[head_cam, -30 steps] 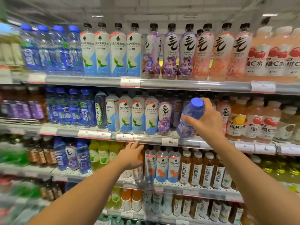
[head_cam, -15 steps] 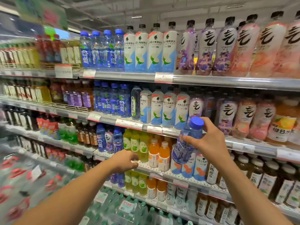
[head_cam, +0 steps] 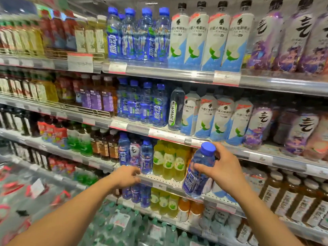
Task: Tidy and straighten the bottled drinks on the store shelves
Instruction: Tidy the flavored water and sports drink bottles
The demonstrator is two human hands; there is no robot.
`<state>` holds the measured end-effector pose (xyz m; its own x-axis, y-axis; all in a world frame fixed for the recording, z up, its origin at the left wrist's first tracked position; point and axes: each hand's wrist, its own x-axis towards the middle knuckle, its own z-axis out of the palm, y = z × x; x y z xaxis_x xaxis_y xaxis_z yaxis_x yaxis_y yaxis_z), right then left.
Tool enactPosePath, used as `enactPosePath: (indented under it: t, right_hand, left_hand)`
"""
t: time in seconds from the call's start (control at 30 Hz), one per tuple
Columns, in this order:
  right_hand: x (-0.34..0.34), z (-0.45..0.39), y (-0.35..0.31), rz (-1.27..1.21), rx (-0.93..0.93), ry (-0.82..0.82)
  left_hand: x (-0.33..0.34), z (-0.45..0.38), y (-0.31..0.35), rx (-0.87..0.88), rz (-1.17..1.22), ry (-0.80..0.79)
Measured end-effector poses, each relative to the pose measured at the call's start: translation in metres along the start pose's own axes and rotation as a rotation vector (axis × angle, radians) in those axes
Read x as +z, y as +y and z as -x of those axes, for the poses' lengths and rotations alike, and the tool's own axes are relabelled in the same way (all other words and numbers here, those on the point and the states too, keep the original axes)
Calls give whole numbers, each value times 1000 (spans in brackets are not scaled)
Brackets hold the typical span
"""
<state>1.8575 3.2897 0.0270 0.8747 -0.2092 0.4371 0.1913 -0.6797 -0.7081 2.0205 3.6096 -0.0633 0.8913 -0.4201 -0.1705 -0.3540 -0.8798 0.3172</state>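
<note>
My right hand (head_cam: 222, 172) grips a clear blue bottle with a blue cap (head_cam: 198, 172), tilted, in front of the third shelf down. My left hand (head_cam: 125, 176) reaches toward the edge of that shelf (head_cam: 159, 184) with its fingers spread, holding nothing. Just beyond its fingertips stand three blue and purple bottles (head_cam: 135, 154), one of them a purple-label drink between two blue ones. To their right are yellow-green bottles (head_cam: 168, 160).
The shelf above holds blue bottles (head_cam: 142, 102), a dark WAVE bottle (head_cam: 174, 109) and white-and-blue coconut drinks (head_cam: 213, 119). The top shelf carries the same kinds in larger sizes. Packs of green-capped water (head_cam: 113, 226) lie low at the front. Brown tea bottles (head_cam: 291, 197) stand at the right.
The view has swung left along the shelves. My right hand has brought the blue bottle down and left. My left hand has moved left to the blue bottles on the third shelf.
</note>
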Motion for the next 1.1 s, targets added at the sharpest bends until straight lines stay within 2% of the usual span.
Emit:
enactPosePath:
  t: [0.2, 0.33, 0.47, 0.67, 0.87, 1.1]
  right_hand:
    - [74, -19, -11, 50, 68, -2]
    - [112, -28, -14, 61, 111, -12]
    - [138, -34, -13, 111, 131, -30]
    - [158, -41, -12, 135, 154, -60]
    - [176, -47, -9, 121, 176, -44]
    - [193, -49, -6, 175, 184, -110]
  left_hand:
    - [-14, -59, -74, -47, 74, 77]
    - [-19, -91, -98, -54, 130, 161]
    - [-15, -108, -116, -58, 183, 175]
    - [-11, -121, -125, -21, 210, 210]
    - [-26, -151, -113, 109, 326, 316]
    - [-36, -203, -86, -28, 294, 257]
